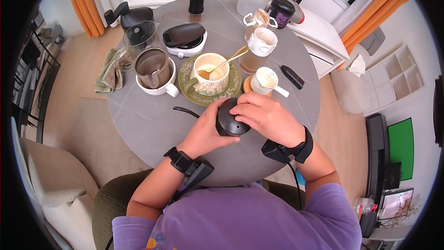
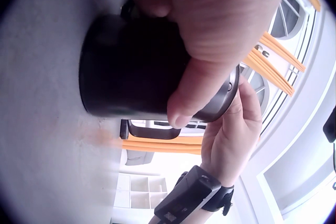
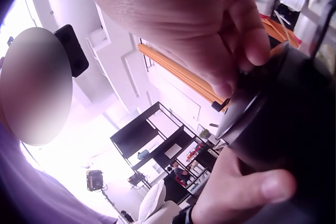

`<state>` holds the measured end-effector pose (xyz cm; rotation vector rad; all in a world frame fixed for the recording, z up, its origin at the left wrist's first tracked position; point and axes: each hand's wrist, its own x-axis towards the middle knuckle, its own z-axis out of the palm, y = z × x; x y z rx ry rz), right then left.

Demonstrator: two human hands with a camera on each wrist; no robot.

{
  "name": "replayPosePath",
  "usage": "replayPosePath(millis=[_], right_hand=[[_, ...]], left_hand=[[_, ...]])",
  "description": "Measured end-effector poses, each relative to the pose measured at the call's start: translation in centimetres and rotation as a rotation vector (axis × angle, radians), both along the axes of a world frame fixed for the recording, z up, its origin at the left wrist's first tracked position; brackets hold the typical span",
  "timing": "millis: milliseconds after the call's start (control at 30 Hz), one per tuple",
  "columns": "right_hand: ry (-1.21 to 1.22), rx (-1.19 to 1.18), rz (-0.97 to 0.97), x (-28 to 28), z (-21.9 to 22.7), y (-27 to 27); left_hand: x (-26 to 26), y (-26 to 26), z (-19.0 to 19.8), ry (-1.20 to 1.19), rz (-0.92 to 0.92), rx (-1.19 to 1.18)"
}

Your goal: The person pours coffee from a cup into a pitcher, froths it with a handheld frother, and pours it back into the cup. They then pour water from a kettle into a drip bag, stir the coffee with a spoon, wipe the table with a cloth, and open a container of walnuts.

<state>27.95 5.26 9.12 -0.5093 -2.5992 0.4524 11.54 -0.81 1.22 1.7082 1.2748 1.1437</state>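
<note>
A black gooseneck kettle [image 1: 227, 127] stands at the near side of the round grey table [image 1: 152, 132], its thin spout [image 1: 185, 109] pointing left. My left hand [image 1: 203, 129] grips the kettle's body, with the thumb [image 2: 191, 95] across its side. Fingertips of my right hand [image 1: 263, 115] pinch the top of the round black lid [image 1: 233, 119]. In the right wrist view the lid's rim [image 3: 244, 121] sits at the kettle's mouth, and the fingers hide its knob. Just beyond are a patterned cup [image 1: 210, 83] with a gold spoon [image 1: 231, 60] on a green saucer [image 1: 188, 67].
A white cup [image 1: 157, 90] holding a metal cup is at left, with a black-topped scale [image 1: 185, 37] behind. A small white handled cup [image 1: 266, 81], a black penlike object [image 1: 292, 77] and a glass brewer [image 1: 254, 58] lie to the right. A hand grinder [image 1: 197, 0] stands at the back.
</note>
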Motion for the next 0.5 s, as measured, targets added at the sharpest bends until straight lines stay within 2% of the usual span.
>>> replayPosePath(millis=[233, 300, 500], right_hand=[[-0.026, -0.017, -0.004, -0.14, 0.24, -0.06], [-0.034, -0.031, -0.004, -0.17, 0.35, -0.04], [-0.049, -0.062, -0.001, -0.3, 0.32, 0.07]], left_hand=[[0.06, -0.11, -0.17, -0.014, -0.004, 0.019], [0.15, -0.08, -0.43, 0.061, 0.05, 0.134], [0.36, -0.37, -0.54, 0.035, 0.062, 0.085]])
